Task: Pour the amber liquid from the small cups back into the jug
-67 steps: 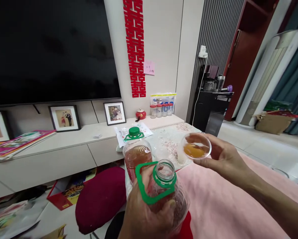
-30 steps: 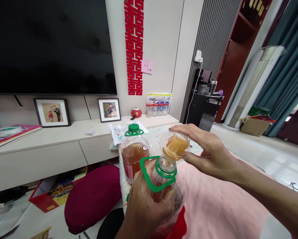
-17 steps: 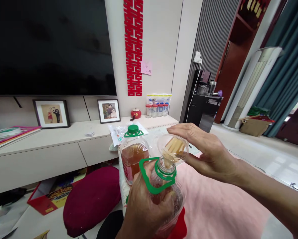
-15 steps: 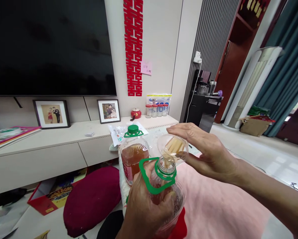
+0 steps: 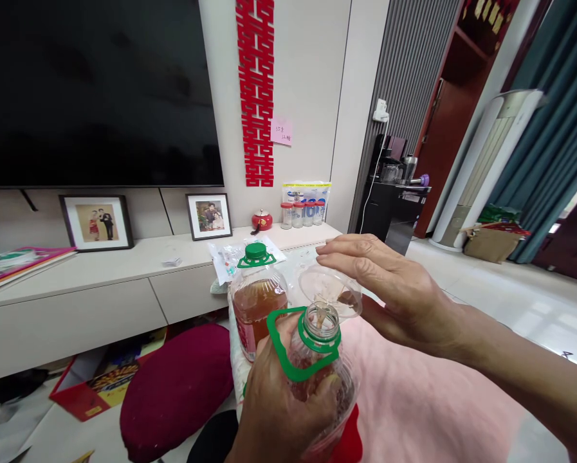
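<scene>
My left hand (image 5: pixel 288 399) is wrapped around a clear plastic bottle (image 5: pixel 348 386) with a green carry handle (image 5: pixel 293 372) at its neck. The bottle's mouth is uncapped. My right hand (image 5: pixel 389 283) tips a clear plastic cup (image 5: pixel 330 283) over that mouth, fingers above it and thumb below. A thin brownish stream (image 5: pixel 321 316) runs from the cup into the bottle neck. Just behind stands a second bottle (image 5: pixel 259 308), capped in green and holding amber liquid. A red object (image 5: pixel 348 440) lies under the held bottle, mostly hidden.
A pink cloth (image 5: pixel 423 399) covers the surface to the right. A maroon round cushion (image 5: pixel 177 392) is at lower left, beside a red box (image 5: pixel 83 392). Picture frames, a red pot (image 5: pixel 262 220) and small red-lidded jars (image 5: pixel 298 215) line the white cabinet (image 5: pixel 85 283).
The pale liquid seen in the cup half a second ago has mostly drained into the bottle. Both hands stay in nearly the same place, the cup still tilted.
</scene>
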Available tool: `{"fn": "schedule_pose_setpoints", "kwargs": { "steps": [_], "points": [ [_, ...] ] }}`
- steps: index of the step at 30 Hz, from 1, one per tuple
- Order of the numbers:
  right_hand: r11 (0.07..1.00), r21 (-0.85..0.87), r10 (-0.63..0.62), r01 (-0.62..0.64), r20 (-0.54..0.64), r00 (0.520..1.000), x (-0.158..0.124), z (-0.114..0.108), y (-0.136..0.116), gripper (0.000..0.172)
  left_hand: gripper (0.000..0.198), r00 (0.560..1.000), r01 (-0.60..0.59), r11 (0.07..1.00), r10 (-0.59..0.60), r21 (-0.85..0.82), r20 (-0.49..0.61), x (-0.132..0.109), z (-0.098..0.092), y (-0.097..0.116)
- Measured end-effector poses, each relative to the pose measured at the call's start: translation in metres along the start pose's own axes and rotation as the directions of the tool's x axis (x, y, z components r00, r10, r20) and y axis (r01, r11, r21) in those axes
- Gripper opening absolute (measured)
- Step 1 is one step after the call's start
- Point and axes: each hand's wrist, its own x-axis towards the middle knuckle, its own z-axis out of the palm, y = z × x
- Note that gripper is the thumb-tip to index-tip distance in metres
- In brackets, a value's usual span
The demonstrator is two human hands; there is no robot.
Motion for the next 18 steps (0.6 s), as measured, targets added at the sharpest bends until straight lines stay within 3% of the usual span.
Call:
{"fn": "schedule_pose_setpoints", "kwargs": {
  "steps": [7,18],
  "points": [
    [0.998,-0.043,-0.045,0.045,-0.002,0.999,0.0025,-0.0004,-0.0026,0.046,0.014,0.999,-0.040,0.998,0.041,0.045,-0.017,0.0014,0.0010,-0.0029],
    [0.966,-0.226,-0.117,0.129,0.064,0.991,0.0032,-0.0015,-0.0095,0.037,0.018,1.000,-0.013,1.000,0.013,-0.007,-0.019,0.0002,0.0003,0.0000]
  ]
}}
